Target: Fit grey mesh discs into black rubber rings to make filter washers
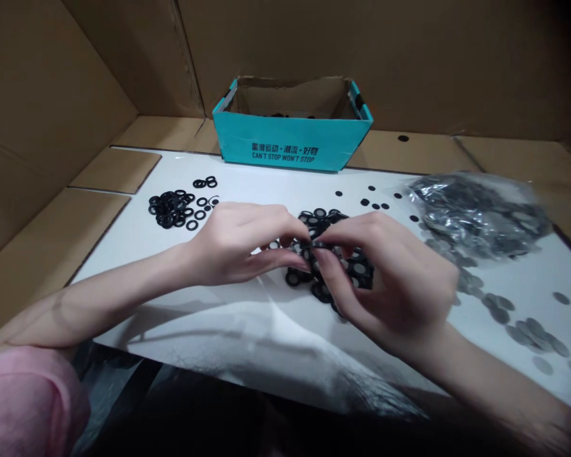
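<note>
Over a pile of black rings with grey discs in their middles (360, 266), my two hands meet fingertip to fingertip. My left hand (240, 241) pinches the edge of a small black ring (318, 244) between thumb and forefinger. The opposite edge of that ring is in the closed thumb and forefinger of my right hand (394, 273). Fingers cover most of the ring, so I cannot tell whether a disc sits in it. To the left lies a heap of open black rings (167, 208).
A turquoise cardboard box (285, 141) with dark pieces inside stands at the back. On the right are a clear plastic bag of dark discs (485, 212) and loose grey discs (535, 333). Small black discs (364, 202) lie scattered behind my hands. Cardboard walls (361, 51) enclose the white tabletop (195, 324).
</note>
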Action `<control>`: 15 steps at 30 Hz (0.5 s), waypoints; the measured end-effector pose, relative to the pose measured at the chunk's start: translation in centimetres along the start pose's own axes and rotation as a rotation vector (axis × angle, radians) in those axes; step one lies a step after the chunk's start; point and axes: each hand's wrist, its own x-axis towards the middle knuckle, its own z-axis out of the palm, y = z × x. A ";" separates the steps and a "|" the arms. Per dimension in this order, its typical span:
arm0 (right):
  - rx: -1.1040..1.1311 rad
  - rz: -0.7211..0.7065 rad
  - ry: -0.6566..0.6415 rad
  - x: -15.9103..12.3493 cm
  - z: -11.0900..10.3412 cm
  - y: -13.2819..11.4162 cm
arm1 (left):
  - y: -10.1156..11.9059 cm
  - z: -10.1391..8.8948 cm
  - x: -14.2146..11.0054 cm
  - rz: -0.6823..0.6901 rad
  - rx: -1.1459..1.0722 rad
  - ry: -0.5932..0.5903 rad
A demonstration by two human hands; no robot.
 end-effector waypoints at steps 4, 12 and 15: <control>-0.013 -0.038 0.020 -0.2 0.2 -0.2 | 0.4 -0.1 -0.1 -0.010 0.038 -0.013; -0.004 -0.059 0.015 -0.3 0.2 0.0 | 0.4 -0.5 0.1 -0.009 -0.047 -0.036; 0.030 -0.072 0.025 -0.2 0.0 0.3 | 0.3 -0.4 -0.1 -0.044 -0.150 0.009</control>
